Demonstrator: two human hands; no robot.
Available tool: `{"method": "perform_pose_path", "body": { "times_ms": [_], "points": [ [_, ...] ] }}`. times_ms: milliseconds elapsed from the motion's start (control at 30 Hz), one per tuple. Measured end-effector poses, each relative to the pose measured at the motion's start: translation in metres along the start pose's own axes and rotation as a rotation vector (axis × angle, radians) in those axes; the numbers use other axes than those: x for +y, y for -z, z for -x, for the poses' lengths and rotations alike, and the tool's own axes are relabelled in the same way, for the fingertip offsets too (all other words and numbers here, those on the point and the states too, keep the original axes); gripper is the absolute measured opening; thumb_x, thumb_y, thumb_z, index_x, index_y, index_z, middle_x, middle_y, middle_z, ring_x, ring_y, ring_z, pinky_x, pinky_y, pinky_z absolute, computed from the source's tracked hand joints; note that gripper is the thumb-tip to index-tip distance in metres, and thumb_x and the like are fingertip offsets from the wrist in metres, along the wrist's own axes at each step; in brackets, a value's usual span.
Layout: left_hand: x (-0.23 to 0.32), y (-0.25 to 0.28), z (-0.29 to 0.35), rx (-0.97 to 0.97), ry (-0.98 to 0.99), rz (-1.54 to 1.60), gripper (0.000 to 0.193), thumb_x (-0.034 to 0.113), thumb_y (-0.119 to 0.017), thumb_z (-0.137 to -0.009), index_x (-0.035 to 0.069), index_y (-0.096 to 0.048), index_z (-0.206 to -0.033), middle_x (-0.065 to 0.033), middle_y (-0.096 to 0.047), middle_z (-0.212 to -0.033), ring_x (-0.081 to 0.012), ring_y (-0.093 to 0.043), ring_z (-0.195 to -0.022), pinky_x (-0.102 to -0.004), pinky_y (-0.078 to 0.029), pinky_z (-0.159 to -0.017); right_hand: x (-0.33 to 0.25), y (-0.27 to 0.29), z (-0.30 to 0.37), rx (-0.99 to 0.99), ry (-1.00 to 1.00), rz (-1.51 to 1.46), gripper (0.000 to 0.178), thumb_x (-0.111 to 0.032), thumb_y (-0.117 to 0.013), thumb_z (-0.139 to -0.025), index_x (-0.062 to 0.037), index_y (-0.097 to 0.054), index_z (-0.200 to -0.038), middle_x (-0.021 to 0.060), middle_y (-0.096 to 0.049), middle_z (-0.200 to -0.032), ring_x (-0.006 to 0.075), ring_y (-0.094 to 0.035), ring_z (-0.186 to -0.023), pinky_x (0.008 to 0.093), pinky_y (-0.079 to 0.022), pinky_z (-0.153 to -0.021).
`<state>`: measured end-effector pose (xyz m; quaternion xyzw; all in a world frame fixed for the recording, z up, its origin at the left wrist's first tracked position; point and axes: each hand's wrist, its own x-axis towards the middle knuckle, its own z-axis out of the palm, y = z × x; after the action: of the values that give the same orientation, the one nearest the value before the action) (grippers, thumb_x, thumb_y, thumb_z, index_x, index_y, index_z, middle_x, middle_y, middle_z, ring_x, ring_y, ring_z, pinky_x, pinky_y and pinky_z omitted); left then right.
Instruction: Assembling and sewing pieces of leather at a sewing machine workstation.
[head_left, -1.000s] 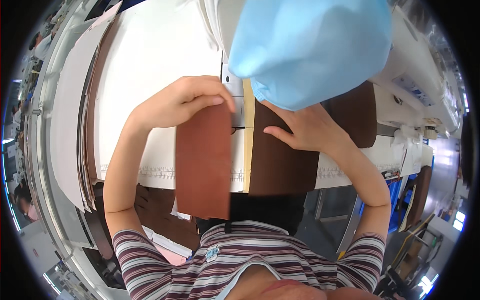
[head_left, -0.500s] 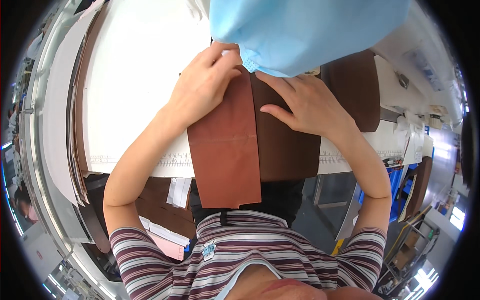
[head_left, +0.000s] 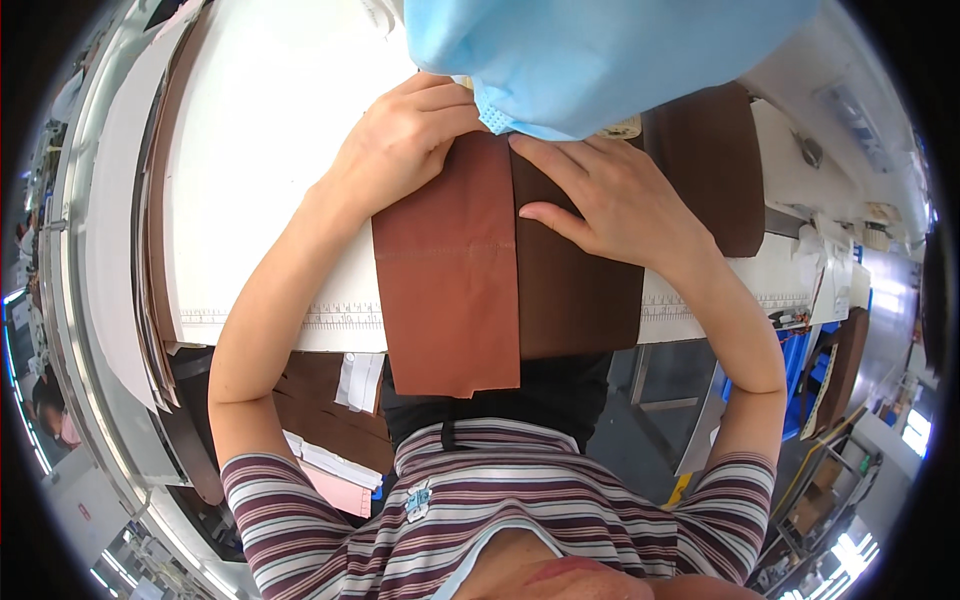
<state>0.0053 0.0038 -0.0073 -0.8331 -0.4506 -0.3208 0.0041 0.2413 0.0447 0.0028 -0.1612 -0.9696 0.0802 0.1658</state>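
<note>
A reddish-brown fabric panel (head_left: 450, 290) with a cross seam lies on a dark brown panel (head_left: 575, 300); its near end hangs past the white table edge. At the far left part of the reddish-brown panel, my left hand (head_left: 405, 135) has bent fingers held together; their tips are hidden behind light-blue sheet material (head_left: 600, 60) close to the camera. My right hand (head_left: 620, 200) lies flat on the dark brown panel, fingers stretched out and thumb apart. Its index fingertip is near the line where the two panels meet. What lies beneath the blue material cannot be seen.
The white tabletop (head_left: 260, 200) has a ruler strip (head_left: 340, 316) along its near edge. Stacked sheets (head_left: 125, 230) stand along the left side. More dark brown material (head_left: 705, 170) lies at right. Below the table are blue bins (head_left: 790, 370) and brown pieces (head_left: 330, 410).
The reddish-brown panel has slid a little away from me. My left hand has moved slightly farther away, its curled fingers now straighter. My right hand has stayed nearly in place.
</note>
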Motion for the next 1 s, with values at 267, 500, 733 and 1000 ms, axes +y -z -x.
{"method": "perform_pose_path", "body": {
  "times_ms": [267,500,733,1000],
  "points": [
    [-0.002,-0.001,-0.001,0.025,-0.028,-0.007,0.023,-0.010,-0.063,-0.065,0.005,-0.070,-0.081,-0.0058,-0.066,-0.086,-0.0257,-0.060,-0.092,-0.0339,-0.054,-0.076,0.003,-0.001,-0.001,0.016,0.004,0.001,0.052,-0.035,-0.067,-0.082,-0.0016,-0.054,-0.119,0.0090,-0.061,-0.110,0.0284,-0.055,-0.106,0.0377,-0.047,-0.095],
    [-0.003,-0.001,-0.003,0.013,0.015,0.024,0.025,-0.011,-0.062,-0.063,0.005,-0.070,-0.081,-0.0063,-0.066,-0.089,-0.0262,-0.060,-0.091,-0.0343,-0.053,-0.075,0.004,-0.001,-0.003,0.026,0.011,0.009,0.053,-0.035,-0.067,-0.082,-0.0012,-0.054,-0.120,0.0100,-0.062,-0.107,0.0287,-0.055,-0.107,0.0381,-0.047,-0.095],
    [-0.003,-0.005,0.001,0.010,0.023,0.057,0.026,-0.013,-0.060,-0.063,0.004,-0.070,-0.081,-0.0067,-0.066,-0.090,-0.0265,-0.060,-0.091,-0.0349,-0.053,-0.075,0.002,-0.004,-0.001,0.000,-0.008,0.017,0.052,-0.035,-0.067,-0.083,-0.0013,-0.053,-0.120,0.0097,-0.062,-0.108,0.0288,-0.057,-0.103,0.0384,-0.046,-0.096],
    [0.000,0.010,-0.008,-0.019,-0.181,-0.146,0.024,-0.006,-0.061,-0.063,0.003,-0.069,-0.083,-0.0074,-0.066,-0.089,-0.0269,-0.059,-0.093,-0.0360,-0.050,-0.081,-0.014,0.000,0.005,0.067,0.056,0.079,0.044,-0.026,-0.067,-0.079,0.0009,-0.058,-0.113,0.0119,-0.060,-0.111,0.0295,-0.058,-0.103,0.0379,-0.045,-0.095]
  ]
}}
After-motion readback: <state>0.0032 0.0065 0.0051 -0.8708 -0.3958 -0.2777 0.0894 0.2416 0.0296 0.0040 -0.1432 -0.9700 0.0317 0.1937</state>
